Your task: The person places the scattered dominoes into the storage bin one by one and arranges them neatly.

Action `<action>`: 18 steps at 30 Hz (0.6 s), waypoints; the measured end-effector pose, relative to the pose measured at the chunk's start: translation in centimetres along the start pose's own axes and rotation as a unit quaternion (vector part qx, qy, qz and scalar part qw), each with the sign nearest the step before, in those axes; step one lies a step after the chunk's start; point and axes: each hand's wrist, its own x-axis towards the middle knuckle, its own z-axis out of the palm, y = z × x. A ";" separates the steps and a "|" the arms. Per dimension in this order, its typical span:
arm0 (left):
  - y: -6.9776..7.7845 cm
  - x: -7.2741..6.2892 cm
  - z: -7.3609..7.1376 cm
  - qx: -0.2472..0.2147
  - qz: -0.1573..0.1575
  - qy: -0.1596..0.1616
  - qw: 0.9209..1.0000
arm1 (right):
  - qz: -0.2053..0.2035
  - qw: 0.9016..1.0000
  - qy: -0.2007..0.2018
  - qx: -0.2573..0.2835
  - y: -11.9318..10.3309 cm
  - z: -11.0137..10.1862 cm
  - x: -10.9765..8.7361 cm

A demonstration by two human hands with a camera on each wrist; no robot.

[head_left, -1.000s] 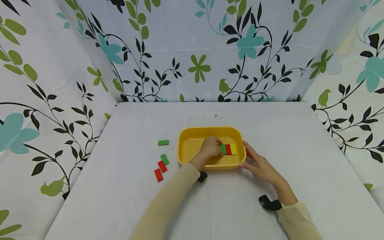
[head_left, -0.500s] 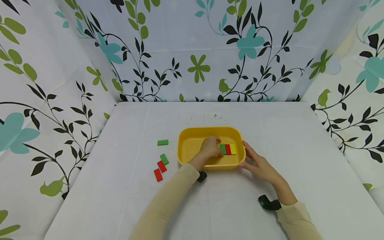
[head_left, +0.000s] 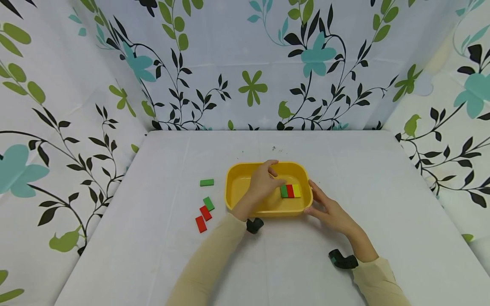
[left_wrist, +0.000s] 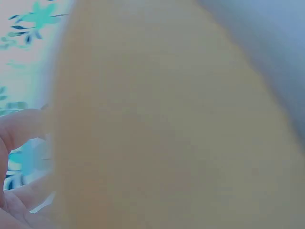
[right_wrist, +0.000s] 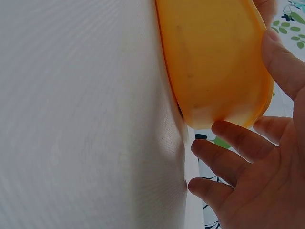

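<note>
My left hand (head_left: 261, 182) is over the yellow plastic tray (head_left: 232, 200), its fingers apart and nothing visible between them. The thumb tip is at the top edge of a green block (head_left: 283, 191). Lying side by side with it in the tray are a red block (head_left: 290, 191) and a yellow block (head_left: 297, 191). My right hand (head_left: 332, 213) rests its fingertips and thumb against the tray's right end. In the right wrist view, the spread fingers touch the tray wall (right_wrist: 214, 67). The blurred tray fills most of the left wrist view, covering much of that hand.
Left of the tray lie a green block (head_left: 207, 182), another green block (head_left: 208, 203), a red block (head_left: 205, 213) and a second red block (head_left: 200, 224). The white table (head_left: 160, 170) is backed by a leaf-patterned curtain (head_left: 214, 63).
My left hand has risen and drawn back from the row of blocks, its fingers spreading wider. The row in the tray stays in place. My right hand has not visibly moved.
</note>
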 end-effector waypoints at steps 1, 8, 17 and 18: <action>0.4 -0.3 -0.6 -0.015 0.011 0.005 1.000 | -0.001 1.000 0.000 0.001 0.0 0.0 0.0; 2.0 -3.3 -6.2 -0.106 0.069 0.064 0.990 | -0.006 1.000 0.000 -0.001 0.0 0.1 0.1; -0.9 -7.7 -13.2 -0.080 0.054 0.143 0.985 | -0.003 1.000 0.004 -0.008 0.0 0.1 0.2; -1.4 -8.2 -13.8 -0.076 0.045 0.149 0.985 | -0.003 1.000 0.004 -0.008 0.0 0.1 0.2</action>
